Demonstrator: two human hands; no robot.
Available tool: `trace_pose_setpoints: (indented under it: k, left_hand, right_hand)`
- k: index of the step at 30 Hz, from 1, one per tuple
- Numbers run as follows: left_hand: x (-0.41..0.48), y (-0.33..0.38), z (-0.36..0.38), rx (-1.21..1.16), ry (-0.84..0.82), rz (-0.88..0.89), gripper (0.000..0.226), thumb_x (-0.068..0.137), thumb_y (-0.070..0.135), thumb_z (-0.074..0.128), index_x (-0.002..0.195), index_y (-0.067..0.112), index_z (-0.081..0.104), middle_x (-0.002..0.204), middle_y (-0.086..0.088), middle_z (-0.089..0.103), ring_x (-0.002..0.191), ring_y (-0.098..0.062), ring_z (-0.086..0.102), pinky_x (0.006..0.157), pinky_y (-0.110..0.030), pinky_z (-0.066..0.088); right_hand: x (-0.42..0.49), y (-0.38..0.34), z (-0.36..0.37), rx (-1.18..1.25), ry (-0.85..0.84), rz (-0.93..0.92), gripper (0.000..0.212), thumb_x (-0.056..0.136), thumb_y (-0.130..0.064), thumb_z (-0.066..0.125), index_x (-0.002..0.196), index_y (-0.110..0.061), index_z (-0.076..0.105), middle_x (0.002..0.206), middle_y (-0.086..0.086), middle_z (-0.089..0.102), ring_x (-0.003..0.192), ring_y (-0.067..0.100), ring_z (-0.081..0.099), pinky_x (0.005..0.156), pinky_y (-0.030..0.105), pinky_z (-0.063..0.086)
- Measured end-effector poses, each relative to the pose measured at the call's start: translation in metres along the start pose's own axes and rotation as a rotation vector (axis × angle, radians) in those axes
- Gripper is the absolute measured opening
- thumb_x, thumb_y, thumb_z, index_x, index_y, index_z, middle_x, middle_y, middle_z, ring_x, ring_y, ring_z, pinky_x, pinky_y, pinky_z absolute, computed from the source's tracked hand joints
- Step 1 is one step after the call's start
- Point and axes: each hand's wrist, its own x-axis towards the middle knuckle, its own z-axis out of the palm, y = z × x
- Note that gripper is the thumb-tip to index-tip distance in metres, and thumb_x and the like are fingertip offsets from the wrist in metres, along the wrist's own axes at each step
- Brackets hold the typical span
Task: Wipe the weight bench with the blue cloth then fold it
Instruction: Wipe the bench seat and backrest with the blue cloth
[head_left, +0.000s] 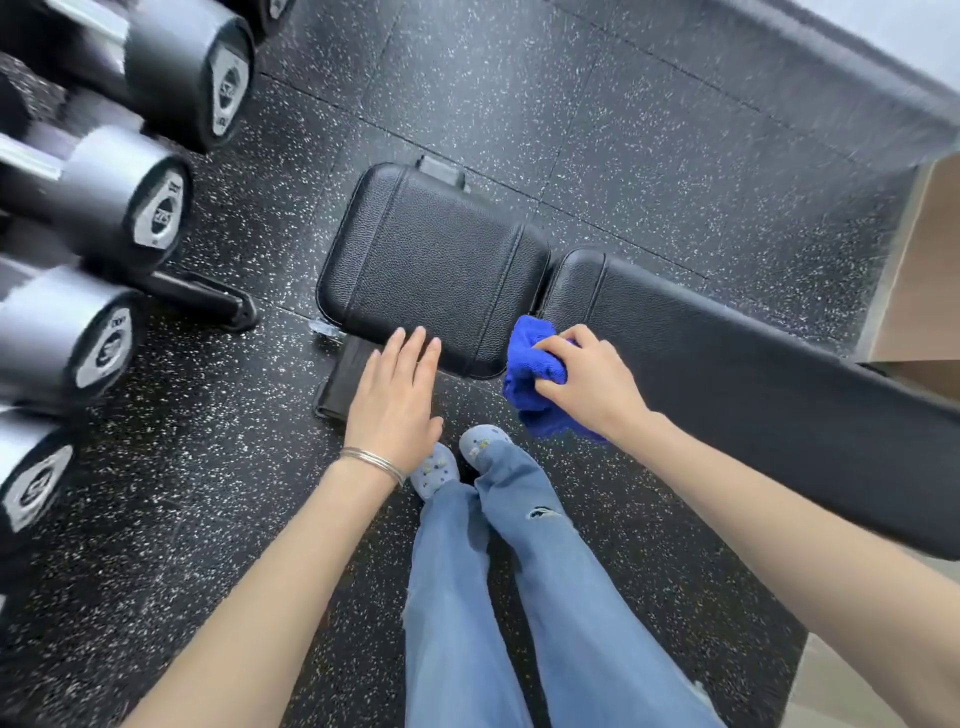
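head | right fingers (557, 344) grip bunched blue cloth (530, 364), by weight bench (431, 260) | left fingers (415, 356) straight

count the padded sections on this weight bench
2: the squarish seat pad in front of the left hand, and the long back pad running right from the blue cloth. None seems hidden.

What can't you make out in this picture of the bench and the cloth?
Head view, the only one:
Long bench pad: far end cut off by the right edge.
Blue cloth: bunched in the right hand, so its shape is hidden.
Dumbbell end markings: blurred, unreadable.
Left hand: whether it touches the seat pad is unclear.
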Motion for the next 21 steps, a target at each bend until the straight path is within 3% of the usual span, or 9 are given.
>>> trace_pose_setpoints:
  k: [8,15,21]
  left_hand:
    - [-0.046,-0.001,-0.098,0.082,0.148,-0.100,0.077,0.086,0.040,0.055,0.148,0.012,0.018,0.155,-0.011,0.021,0.145,-0.028,0.012,0.119,-0.044,0.012]
    - [-0.105,0.002,-0.169,0.100,0.266,-0.352,0.074,0.086,0.047,0.049,0.147,0.018,0.021,0.154,-0.008,0.026,0.144,-0.026,0.016,0.118,-0.046,0.011]
    - [-0.169,0.000,-0.193,0.014,0.335,-0.621,0.071,0.087,0.048,0.048,0.147,0.021,0.021,0.153,-0.007,0.028,0.142,-0.026,0.021,0.117,-0.047,0.013]
  right_hand:
    - [-0.026,-0.082,-0.096,-0.502,0.113,-0.417,0.045,0.079,-0.044,0.062,0.118,-0.023,0.052,0.127,0.007,0.044,0.109,0.033,0.042,0.082,0.042,0.041]
    - [-0.045,-0.164,-0.158,-0.632,0.188,-0.763,0.039,0.080,-0.043,0.059,0.114,-0.024,0.056,0.125,0.007,0.048,0.110,0.033,0.043,0.082,0.043,0.040]
    - [-0.071,-0.230,-0.179,-0.724,0.150,-1.029,0.038,0.078,-0.040,0.060,0.114,-0.026,0.058,0.125,0.005,0.049,0.111,0.033,0.042,0.083,0.044,0.039]
